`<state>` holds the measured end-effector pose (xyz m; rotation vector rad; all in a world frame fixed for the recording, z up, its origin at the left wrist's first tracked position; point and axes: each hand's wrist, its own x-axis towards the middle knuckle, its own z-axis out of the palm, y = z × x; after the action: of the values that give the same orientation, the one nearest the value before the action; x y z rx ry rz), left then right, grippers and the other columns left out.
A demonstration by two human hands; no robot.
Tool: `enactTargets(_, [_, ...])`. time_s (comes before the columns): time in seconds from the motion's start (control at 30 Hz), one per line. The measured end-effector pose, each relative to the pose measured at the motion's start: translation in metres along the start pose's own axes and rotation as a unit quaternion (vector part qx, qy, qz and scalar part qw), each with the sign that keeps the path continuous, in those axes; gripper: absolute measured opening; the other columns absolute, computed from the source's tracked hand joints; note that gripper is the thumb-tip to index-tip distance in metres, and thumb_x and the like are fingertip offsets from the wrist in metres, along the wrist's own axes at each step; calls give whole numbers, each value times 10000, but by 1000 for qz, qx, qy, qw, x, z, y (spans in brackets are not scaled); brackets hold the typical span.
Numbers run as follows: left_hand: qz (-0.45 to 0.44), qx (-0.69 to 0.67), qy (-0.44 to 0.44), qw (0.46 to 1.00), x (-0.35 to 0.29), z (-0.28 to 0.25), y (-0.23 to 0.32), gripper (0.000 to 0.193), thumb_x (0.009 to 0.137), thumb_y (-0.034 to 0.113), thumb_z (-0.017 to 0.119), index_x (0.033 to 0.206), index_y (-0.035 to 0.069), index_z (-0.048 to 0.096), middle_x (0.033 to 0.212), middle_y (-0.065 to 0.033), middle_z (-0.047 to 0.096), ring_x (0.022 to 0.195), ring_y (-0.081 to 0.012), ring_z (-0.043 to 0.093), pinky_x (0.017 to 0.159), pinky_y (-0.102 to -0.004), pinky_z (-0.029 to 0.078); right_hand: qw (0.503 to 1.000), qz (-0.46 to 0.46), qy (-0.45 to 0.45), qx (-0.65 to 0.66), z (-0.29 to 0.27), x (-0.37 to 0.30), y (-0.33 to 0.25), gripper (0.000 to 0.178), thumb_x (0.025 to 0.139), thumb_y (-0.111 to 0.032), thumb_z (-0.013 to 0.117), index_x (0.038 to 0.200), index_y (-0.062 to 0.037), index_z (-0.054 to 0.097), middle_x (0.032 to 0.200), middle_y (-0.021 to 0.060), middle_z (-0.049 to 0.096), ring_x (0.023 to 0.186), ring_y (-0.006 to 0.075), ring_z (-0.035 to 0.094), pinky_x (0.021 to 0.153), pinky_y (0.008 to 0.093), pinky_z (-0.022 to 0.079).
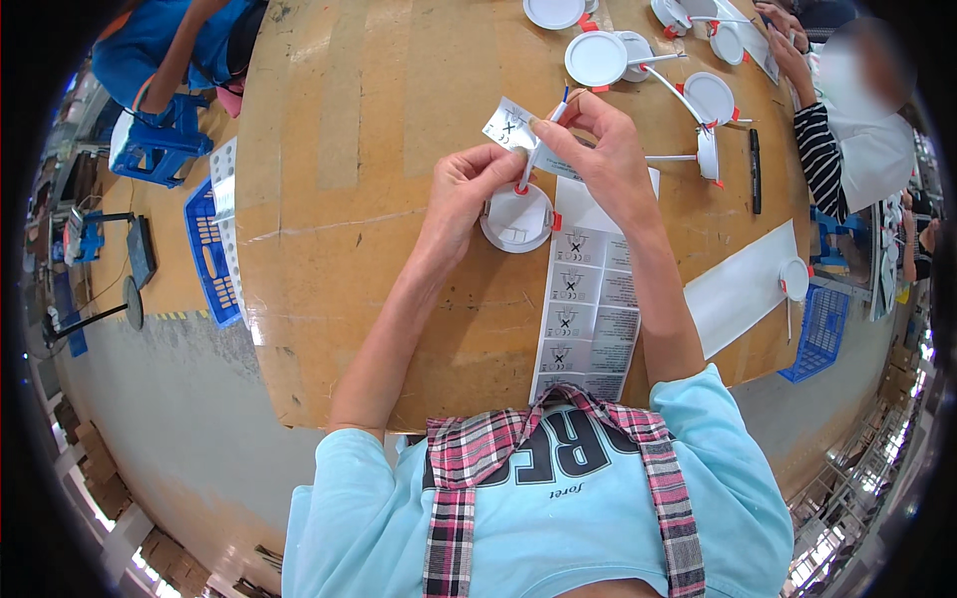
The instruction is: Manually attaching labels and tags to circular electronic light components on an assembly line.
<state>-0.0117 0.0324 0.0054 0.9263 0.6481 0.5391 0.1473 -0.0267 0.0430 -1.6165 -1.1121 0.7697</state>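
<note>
Both hands meet over the table around a white cable that rises from a round white downlight with red clips. The downlight lies on the table. A silver-white printed label is at the cable, one part sticking out to the left and another showing under my right fingers. My left hand is closed, thumb and forefinger pinching the cable beside the label. My right hand pinches the label near the cable's upper end, where a blue wire shows. Just below lies a sheet of similar labels.
More white downlights with cables lie at the far right, near a black marker. A white sheet with a small downlight lies right. Blue baskets stand beside the table. Other people sit at the far left and right.
</note>
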Motion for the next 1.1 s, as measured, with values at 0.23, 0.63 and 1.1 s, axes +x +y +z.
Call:
enactTargets(0.23, [20, 41, 6, 999, 3, -2, -6, 292, 839, 274, 694, 910, -6, 653, 766, -65, 644, 690, -90, 591, 655, -250, 477, 1000, 2, 8, -22, 3, -2, -3, 236, 813, -196, 682, 797, 18, 583, 783, 90, 639, 871, 188, 631, 785, 340, 488])
enactTargets(0.63, [13, -27, 50, 998, 5, 4, -2, 250, 832, 234, 714, 907, 3, 658, 794, -47, 647, 678, -70, 576, 610, -221, 470, 999, -19, -40, 21, -2, -2, -4, 223, 829, -185, 672, 800, 11, 572, 756, 60, 610, 807, 148, 599, 773, 306, 468])
enactTargets(1.1, [45, -118, 74, 989, 12, -5, -6, 277, 958, 221, 518, 1070, -23, 587, 947, -87, 647, 855, -148, 631, 783, -294, 523, 991, 22, -91, 96, -7, -4, -6, 187, 862, -159, 645, 889, 25, 631, 776, 22, 611, 789, 100, 579, 756, 263, 478])
